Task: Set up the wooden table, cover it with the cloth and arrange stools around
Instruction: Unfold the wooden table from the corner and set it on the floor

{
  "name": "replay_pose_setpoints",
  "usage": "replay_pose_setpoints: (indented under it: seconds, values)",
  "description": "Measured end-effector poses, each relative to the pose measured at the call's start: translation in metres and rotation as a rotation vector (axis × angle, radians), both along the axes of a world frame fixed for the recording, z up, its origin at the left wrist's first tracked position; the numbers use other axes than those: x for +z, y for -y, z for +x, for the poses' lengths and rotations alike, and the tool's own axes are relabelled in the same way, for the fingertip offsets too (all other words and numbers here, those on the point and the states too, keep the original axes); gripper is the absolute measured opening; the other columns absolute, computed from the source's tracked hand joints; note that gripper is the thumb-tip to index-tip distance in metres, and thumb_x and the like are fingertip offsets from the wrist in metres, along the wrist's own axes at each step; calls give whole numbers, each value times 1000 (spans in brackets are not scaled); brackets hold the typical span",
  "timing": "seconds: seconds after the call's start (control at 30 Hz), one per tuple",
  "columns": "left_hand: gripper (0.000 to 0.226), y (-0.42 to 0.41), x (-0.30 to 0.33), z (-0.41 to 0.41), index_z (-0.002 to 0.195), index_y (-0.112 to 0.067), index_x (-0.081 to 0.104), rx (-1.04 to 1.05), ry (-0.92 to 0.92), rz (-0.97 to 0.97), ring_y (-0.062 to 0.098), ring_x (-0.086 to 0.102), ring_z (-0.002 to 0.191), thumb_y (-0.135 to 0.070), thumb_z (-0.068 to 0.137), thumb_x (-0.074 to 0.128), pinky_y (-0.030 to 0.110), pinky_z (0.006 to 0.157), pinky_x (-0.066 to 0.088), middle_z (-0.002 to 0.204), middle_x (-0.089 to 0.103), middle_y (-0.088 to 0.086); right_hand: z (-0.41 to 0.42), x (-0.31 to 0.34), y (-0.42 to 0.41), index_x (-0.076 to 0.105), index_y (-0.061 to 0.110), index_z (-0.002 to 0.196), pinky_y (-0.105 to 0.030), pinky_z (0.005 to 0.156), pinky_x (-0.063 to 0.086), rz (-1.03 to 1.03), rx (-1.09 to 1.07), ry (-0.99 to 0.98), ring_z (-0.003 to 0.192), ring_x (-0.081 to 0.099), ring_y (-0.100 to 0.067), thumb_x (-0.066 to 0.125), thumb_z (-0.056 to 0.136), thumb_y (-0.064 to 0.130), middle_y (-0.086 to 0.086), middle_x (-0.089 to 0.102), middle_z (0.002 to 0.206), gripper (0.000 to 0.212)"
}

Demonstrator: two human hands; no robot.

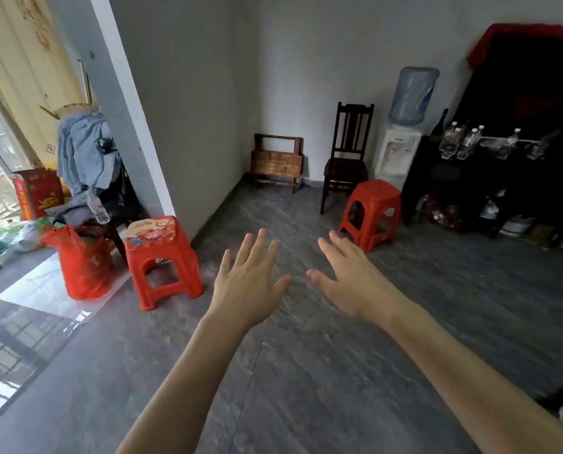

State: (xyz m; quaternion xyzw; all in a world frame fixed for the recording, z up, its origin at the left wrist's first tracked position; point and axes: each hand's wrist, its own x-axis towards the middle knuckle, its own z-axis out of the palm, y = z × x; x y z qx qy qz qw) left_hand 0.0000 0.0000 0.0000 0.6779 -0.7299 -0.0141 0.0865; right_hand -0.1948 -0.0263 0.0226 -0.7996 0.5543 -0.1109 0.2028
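A folded wooden table [277, 161] leans against the far wall in the corner. One red plastic stool [162, 260] with a flowered top stands by the pillar at left. Another stack of red stools [371, 213] stands at right, near the water dispenser. My left hand [247, 280] and my right hand [349, 280] reach forward over the grey floor, fingers spread, holding nothing and far from the table. No cloth for the table is plainly visible.
A dark wooden chair [347, 158] stands right of the folded table, beside a water dispenser [401, 142]. A dark cabinet [503, 165] with bottles fills the right. At left are a red bag [83, 260], a clothes-draped chair [86, 158] and a glass door. Grey floor lies between.
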Motion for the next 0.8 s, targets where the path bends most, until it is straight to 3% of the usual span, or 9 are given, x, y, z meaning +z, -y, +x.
replay_pose_setpoints:
  seconds: [0.17, 0.5, 0.8]
  values:
    - [72, 34, -5, 17, 156, -26, 3, -25, -16, -28, 16, -9, 150, -56, 98, 34, 42, 120, 5, 163, -13, -2, 17, 2, 30, 14, 30, 156, -39, 121, 9, 110, 2, 61, 150, -1, -10, 38, 97, 57, 11, 2, 164, 69]
    - [72, 120, -17, 27, 156, -22, 1, -39, -53, 34, 16, -13, 149, -56, 99, 28, 42, 122, 2, 163, -14, -1, 27, -6, 124, 16, 29, 156, -35, 118, 11, 31, 24, 12, 150, 3, -10, 37, 98, 57, 9, 6, 164, 68]
    - [72, 259, -4, -9, 156, -22, -4, -73, 18, 88, 15, -17, 148, -56, 100, 25, 45, 122, -1, 162, -18, -2, -13, -1, 259, 8, 26, 157, -37, 120, 6, -42, 6, -93, 151, 0, -17, 33, 99, 57, 2, 0, 164, 71]
